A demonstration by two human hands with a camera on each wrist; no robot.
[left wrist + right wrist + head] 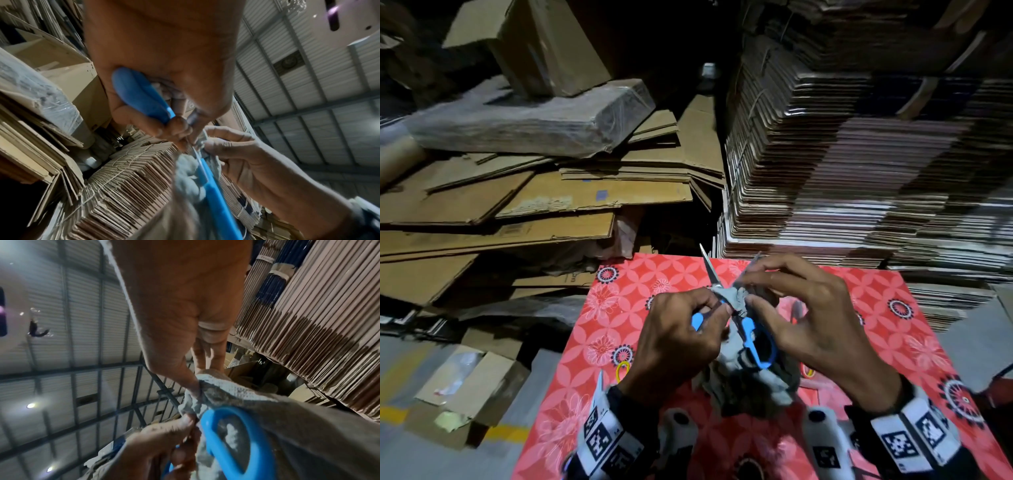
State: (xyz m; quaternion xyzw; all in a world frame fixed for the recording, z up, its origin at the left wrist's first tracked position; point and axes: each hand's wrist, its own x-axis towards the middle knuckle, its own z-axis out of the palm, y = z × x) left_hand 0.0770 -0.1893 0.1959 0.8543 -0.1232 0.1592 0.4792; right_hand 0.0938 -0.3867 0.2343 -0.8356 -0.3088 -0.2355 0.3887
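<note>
**Open blades close to bare fingers**

Above the red patterned sheet (640,291), the left hand (681,339) grips a blue handle of the scissors (746,327), whose blades are spread. The right hand (815,318) pinches the grey cloth (732,296) near the pivot. If the cloth slips, fingertips could meet an edge. One pair of scissors, and apparently one cloth, though its folds are blurred.
</note>
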